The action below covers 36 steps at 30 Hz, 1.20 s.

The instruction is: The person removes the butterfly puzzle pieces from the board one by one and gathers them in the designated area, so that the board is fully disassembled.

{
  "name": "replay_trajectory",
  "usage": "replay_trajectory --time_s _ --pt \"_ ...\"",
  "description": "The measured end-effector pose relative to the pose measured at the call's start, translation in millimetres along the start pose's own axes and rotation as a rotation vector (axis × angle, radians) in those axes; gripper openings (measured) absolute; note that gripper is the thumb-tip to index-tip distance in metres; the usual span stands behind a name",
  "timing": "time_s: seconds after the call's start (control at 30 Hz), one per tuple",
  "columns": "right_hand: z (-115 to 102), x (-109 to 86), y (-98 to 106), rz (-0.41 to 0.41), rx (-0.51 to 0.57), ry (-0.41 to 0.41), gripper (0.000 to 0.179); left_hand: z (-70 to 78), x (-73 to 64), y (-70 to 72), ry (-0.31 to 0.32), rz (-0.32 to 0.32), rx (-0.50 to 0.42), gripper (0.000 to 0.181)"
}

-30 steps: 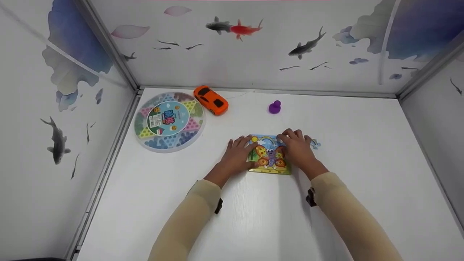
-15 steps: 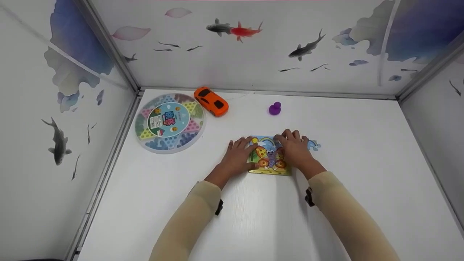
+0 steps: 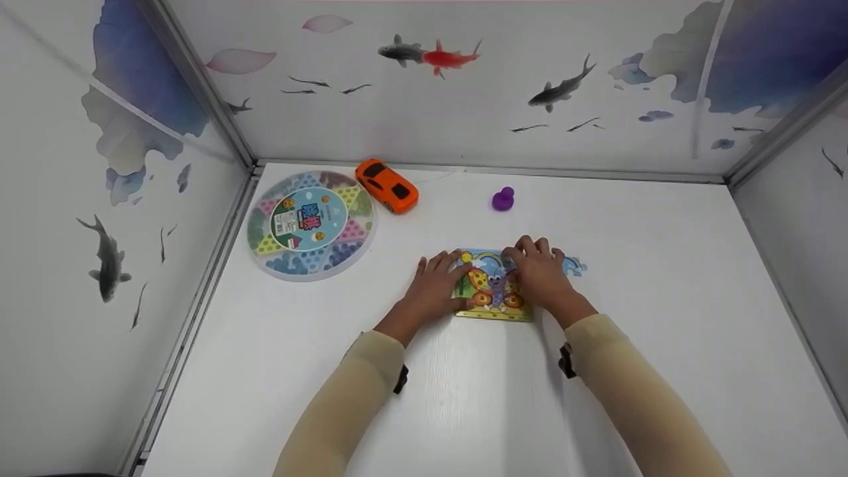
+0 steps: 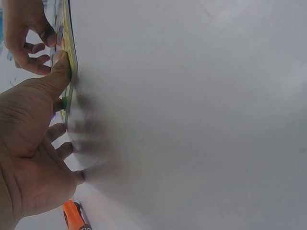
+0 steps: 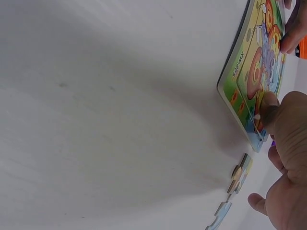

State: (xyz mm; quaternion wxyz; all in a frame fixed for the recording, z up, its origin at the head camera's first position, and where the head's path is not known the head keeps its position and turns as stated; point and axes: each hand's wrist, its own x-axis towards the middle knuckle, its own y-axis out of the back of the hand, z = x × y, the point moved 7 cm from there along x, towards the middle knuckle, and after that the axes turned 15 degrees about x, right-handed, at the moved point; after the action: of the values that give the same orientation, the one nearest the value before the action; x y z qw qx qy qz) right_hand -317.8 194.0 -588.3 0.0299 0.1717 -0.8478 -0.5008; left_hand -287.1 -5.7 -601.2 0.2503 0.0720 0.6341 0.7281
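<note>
A small butterfly jigsaw puzzle (image 3: 489, 291) lies flat on the white table. My left hand (image 3: 432, 290) rests along its left side, fingers spread. In the left wrist view, the left thumb (image 4: 61, 67) presses on the board's face near the edge, other fingertips reaching down to the table. Over the upper right corner, my right hand (image 3: 543, 273) has bent fingers, its thumb (image 5: 269, 108) on a piece by the butterfly's wing, and appears to pinch that piece; the hand hides most of it. Loose jigsaw pieces (image 3: 575, 266) lie just right of this hand.
At the back left is a round Chinese checkers set (image 3: 308, 218) in a clear case, with an orange toy car (image 3: 387, 187) beside it. A small purple toy (image 3: 503, 199) stands beyond the puzzle. Walls (image 3: 464, 132) printed with fish enclose the table's back and sides.
My right hand has shifted slightly left over the puzzle, uncovering more of the loose pieces, then stayed put. The left hand keeps its place.
</note>
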Motion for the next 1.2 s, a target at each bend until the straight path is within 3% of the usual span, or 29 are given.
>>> replay_trajectory --time_s 0.63,0.9,1.2 --pt "-3.3 -1.5 -0.3 -0.03 -0.01 0.029 0.043 -0.7 0.0 0.5 -0.007 0.016 0.007 0.081" --pt "-2.0 -2.4 2.5 -0.045 0.023 0.063 0.029 -1.3 1.6 -1.3 -0.006 0.013 0.024 0.08" --pt "-2.0 -5.6 6.1 -0.067 0.055 0.07 0.029 -0.8 2.3 -2.5 -0.008 -0.003 0.033 0.082"
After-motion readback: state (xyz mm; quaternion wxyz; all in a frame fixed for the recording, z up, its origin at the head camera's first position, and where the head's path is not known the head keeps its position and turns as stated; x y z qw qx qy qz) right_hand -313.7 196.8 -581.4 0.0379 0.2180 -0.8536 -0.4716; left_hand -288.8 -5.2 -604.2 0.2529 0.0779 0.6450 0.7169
